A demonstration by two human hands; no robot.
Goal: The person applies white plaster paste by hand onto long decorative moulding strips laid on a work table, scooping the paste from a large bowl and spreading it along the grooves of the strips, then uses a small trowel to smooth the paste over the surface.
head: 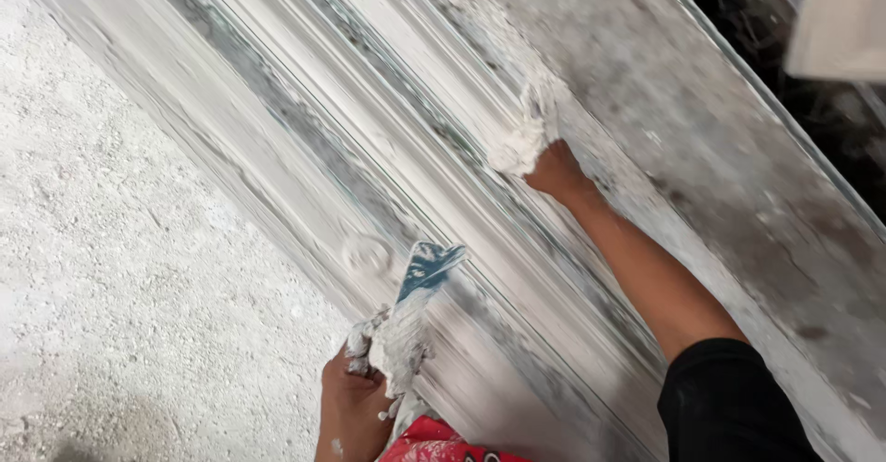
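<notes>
My right hand [540, 148] is caked in white plaster and pressed flat, fingers spread, against the mould [591, 268], which runs as a long ribbed channel from upper left to lower right. My left hand [355, 397] sits nearer my body, closed around a scraper [415, 300] whose blade points up along that same axis and rests on the mould just below the right hand. Plaster clings to both. Left of my hands lies gritty white floor [120, 268]; red cloth [434, 444] shows below.
</notes>
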